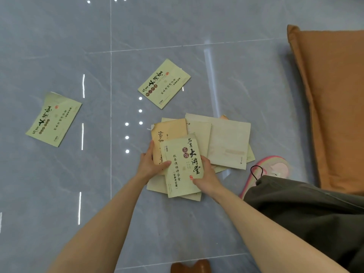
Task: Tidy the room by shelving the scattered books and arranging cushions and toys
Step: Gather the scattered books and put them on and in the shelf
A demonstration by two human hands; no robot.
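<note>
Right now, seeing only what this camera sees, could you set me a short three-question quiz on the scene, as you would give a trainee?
1. True or false: the left hand and the right hand both hold the top green booklet.
2. How many booklets lie alone on the floor, apart from the pile? A one, B two, C four.
3. Fill in: the orange cushion lies on the person's ____ side.

Key: 1 true. 2 B: the middle booklet and the far-left booklet. 3 right.
</note>
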